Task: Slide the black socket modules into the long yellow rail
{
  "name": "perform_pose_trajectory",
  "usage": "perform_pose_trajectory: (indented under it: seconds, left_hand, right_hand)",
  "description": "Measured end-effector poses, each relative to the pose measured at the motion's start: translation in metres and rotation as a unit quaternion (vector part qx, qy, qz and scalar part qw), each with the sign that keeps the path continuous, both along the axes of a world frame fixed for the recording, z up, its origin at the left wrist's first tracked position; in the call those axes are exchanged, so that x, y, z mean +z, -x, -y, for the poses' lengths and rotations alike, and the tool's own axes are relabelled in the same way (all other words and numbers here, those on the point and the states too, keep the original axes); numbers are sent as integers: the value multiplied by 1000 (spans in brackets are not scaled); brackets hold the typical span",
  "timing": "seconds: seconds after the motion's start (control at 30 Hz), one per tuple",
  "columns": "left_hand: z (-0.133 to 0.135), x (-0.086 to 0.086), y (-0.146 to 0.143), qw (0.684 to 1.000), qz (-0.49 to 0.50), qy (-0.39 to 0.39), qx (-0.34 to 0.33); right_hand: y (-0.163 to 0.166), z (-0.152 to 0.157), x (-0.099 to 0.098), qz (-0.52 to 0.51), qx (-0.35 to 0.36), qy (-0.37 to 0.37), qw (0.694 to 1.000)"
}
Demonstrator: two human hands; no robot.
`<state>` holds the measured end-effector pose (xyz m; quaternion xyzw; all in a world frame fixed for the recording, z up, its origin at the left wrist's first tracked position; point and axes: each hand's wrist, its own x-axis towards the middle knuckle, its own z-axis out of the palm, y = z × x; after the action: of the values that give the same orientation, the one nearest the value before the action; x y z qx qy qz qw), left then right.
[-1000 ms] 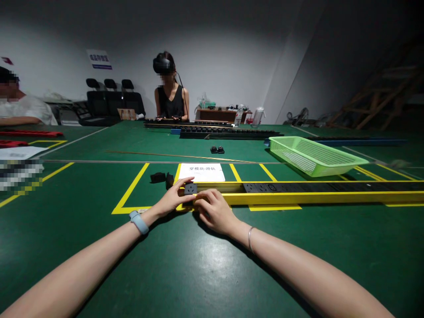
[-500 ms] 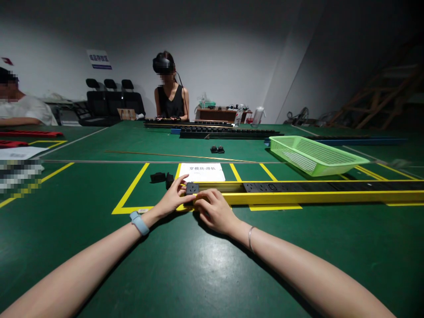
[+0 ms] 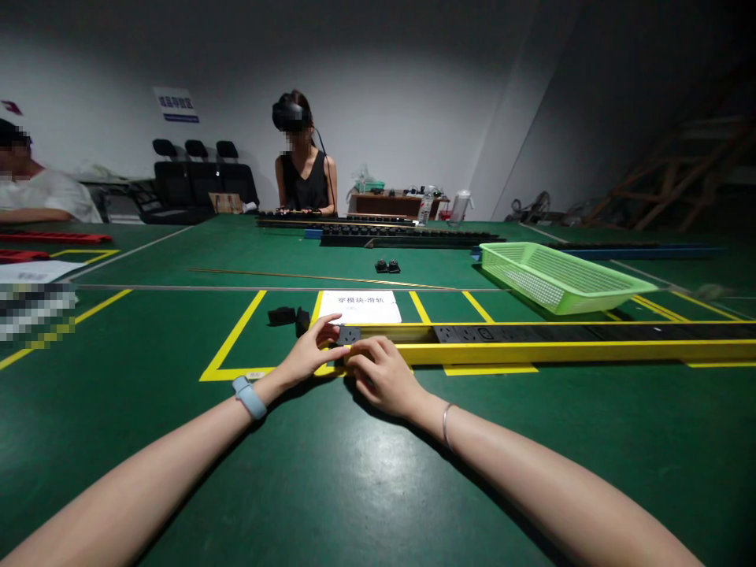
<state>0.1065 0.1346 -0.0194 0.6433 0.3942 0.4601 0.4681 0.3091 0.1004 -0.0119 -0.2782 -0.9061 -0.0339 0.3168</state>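
Note:
A black socket module [image 3: 349, 335] sits at the left end of a long yellow rail [image 3: 502, 351]. My left hand [image 3: 314, 346] holds this module from its left side, thumb in front and fingers behind. Fingers bent, my right hand [image 3: 383, 374] grips the front wall of the rail close to that end; its fingertips are partly hidden. Farther right along the channel lies a row of black socket modules [image 3: 464, 335], with a bare stretch of channel between. Two more black modules [image 3: 282, 316] rest on the table just beyond my left hand.
Behind the rail lies a white paper label [image 3: 369, 307]. A green basket [image 3: 567, 283] stands at the right. Two small black parts [image 3: 387, 266] and a thin rod [image 3: 319, 277] are farther back. Across the green table [image 3: 378, 472] a person [image 3: 304, 169] works beside black rails [image 3: 407, 236].
The socket module has shifted slightly right, farther into the rail's end, with my left fingers following it. My right hand stays in place on the rail.

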Motion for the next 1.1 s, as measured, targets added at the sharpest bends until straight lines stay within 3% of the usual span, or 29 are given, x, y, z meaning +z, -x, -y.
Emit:
perform_pose_trajectory:
  seconds: [1.1]
  left_hand:
    - [-1, 2, 0, 999, 30, 20, -4]
  right_hand:
    - [0, 0, -1, -3, 4, -1, 1000]
